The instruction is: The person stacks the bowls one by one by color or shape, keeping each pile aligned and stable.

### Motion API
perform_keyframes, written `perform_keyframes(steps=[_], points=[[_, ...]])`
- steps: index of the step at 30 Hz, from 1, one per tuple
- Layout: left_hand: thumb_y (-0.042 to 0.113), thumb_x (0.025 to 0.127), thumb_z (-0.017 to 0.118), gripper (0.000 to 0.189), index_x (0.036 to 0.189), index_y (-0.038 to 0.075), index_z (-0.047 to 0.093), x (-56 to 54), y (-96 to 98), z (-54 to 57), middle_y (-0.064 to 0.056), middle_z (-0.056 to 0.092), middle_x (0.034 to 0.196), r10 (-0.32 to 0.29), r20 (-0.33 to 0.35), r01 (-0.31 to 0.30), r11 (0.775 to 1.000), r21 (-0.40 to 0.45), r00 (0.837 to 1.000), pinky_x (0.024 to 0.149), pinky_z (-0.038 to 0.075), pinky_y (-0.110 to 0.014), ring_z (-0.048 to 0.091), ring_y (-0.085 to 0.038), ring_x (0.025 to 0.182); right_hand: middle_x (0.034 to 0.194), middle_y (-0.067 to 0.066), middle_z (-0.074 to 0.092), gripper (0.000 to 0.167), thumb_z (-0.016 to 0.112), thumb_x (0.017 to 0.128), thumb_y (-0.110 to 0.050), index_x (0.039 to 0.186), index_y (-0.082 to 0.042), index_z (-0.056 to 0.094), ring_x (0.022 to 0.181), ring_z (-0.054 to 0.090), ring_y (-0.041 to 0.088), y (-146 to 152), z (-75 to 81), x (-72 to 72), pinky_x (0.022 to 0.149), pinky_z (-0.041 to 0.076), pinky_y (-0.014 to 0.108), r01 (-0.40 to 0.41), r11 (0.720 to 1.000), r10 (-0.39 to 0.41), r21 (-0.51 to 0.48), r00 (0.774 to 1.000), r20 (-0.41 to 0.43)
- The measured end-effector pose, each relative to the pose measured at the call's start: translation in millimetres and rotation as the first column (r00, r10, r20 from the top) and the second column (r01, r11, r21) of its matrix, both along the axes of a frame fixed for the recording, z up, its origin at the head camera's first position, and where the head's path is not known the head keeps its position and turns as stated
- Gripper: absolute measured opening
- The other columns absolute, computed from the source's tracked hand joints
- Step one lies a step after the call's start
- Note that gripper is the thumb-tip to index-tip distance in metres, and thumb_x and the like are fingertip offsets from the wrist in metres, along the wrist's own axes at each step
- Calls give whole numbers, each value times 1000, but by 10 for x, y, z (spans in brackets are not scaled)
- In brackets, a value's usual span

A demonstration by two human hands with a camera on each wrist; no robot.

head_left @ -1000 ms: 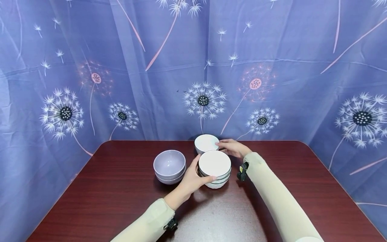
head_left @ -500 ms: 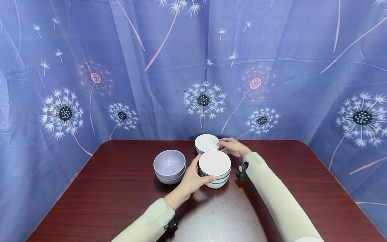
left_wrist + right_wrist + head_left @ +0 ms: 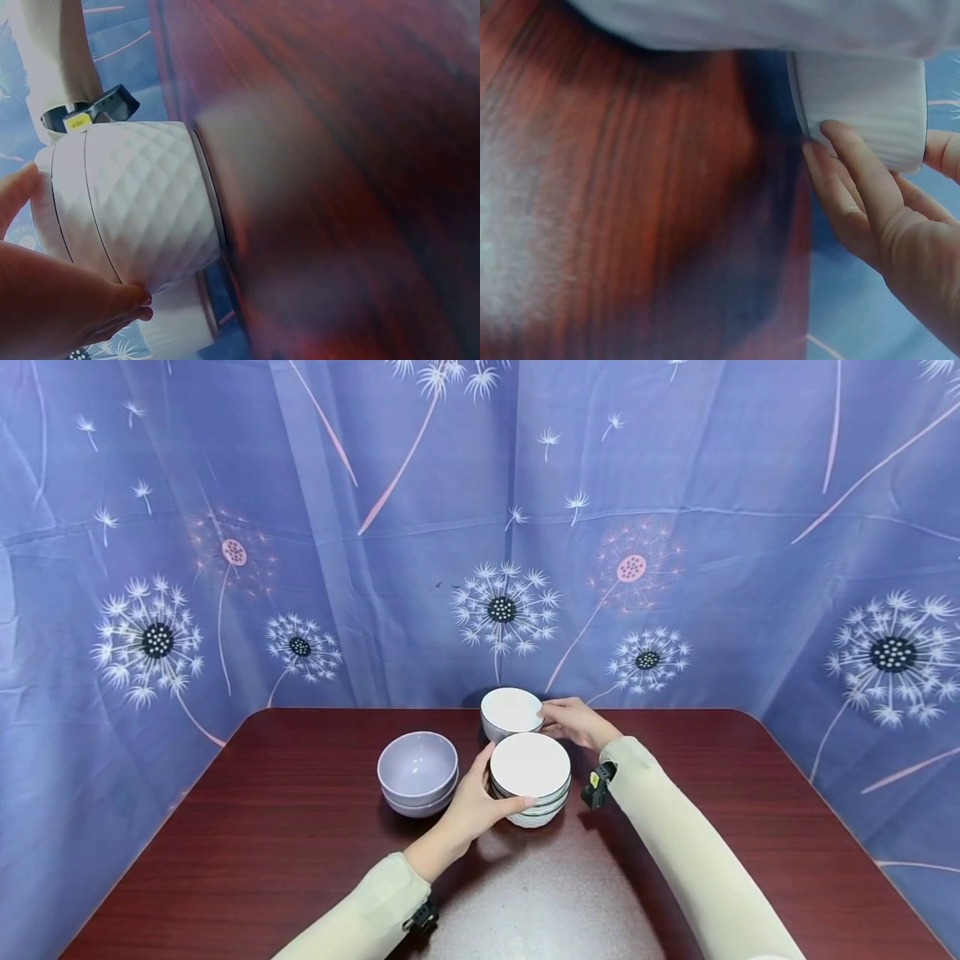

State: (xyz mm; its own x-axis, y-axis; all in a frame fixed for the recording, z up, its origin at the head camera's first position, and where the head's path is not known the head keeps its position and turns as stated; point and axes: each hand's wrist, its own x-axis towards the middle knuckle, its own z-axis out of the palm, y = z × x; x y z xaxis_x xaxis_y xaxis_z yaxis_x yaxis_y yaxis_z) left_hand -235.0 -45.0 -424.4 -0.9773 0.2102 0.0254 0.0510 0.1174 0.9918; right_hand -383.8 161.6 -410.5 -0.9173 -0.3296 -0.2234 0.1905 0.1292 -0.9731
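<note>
A stack of white bowls (image 3: 530,767) with thin dark rims stands mid-table. My left hand (image 3: 474,802) grips its left side, thumb at the front and fingers behind. In the left wrist view, a diamond-patterned bowl wall (image 3: 146,195) shows beside that hand (image 3: 67,300). Just behind the stack is another white bowl (image 3: 510,712), partly hidden by it. My right hand (image 3: 576,723) holds this rear bowl from its right side, thumb at the rim. The right wrist view shows its ribbed wall (image 3: 866,112) with fingers (image 3: 866,172) against it.
Two nested lavender bowls (image 3: 417,768) stand left of the white stack, close to my left hand. The dark red wooden table (image 3: 262,835) ends just behind the rear bowl, where a blue dandelion-print curtain (image 3: 405,610) hangs.
The rear bowl and my right hand have shifted slightly up in the head view. My left hand keeps its grip on the stack. The whole view has drifted a little.
</note>
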Motion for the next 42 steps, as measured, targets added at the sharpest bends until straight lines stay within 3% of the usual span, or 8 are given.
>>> perform_keyframes(steps=[6, 16, 23, 34, 42], points=[[17, 73, 85, 106, 153, 3, 17, 12, 0, 5, -18, 25, 155, -4, -5, 4, 1000, 17, 1000, 114, 24, -41, 24, -27, 143, 93, 11, 61, 46, 51, 96, -6, 135, 15, 39, 88, 63, 23, 44, 118, 34, 99, 45, 46, 14, 1000, -14, -15, 1000, 19], [16, 72, 85, 106, 153, 5, 17, 13, 6, -2, -17, 27, 155, -2, -11, 2, 1000, 20, 1000, 114, 26, -41, 26, -26, 142, 89, 11, 63, 49, 49, 94, -3, 137, 18, 35, 86, 64, 23, 190, 277, 113, 103, 37, 52, 35, 999, -34, -21, 999, 8], [16, 72, 85, 106, 153, 5, 17, 3, 8, 0, -17, 26, 155, -4, -3, 4, 1000, 31, 1000, 114, 25, -41, 24, -25, 143, 85, 9, 63, 50, 49, 94, -2, 137, 18, 34, 84, 65, 24, 286, 355, 142, 98, 45, 48, 46, 999, -46, 2, 999, -3], [17, 72, 85, 106, 153, 6, 17, 4, 11, -1, -17, 25, 155, -10, -4, 10, 999, 30, 1000, 114, 26, -41, 24, -25, 143, 89, 10, 62, 54, 48, 96, -4, 142, 17, 28, 85, 65, 23, 435, 469, 227, 100, 43, 48, 57, 998, -57, 19, 998, 16], [16, 72, 85, 106, 153, 6, 17, 15, -5, 2, -17, 25, 155, -12, -7, 12, 999, 35, 1000, 113, 26, -41, 24, -25, 143, 90, 9, 62, 53, 47, 96, -3, 140, 18, 28, 83, 65, 21, 527, 574, 321, 84, 55, 35, 36, 999, -37, 5, 999, 10]])
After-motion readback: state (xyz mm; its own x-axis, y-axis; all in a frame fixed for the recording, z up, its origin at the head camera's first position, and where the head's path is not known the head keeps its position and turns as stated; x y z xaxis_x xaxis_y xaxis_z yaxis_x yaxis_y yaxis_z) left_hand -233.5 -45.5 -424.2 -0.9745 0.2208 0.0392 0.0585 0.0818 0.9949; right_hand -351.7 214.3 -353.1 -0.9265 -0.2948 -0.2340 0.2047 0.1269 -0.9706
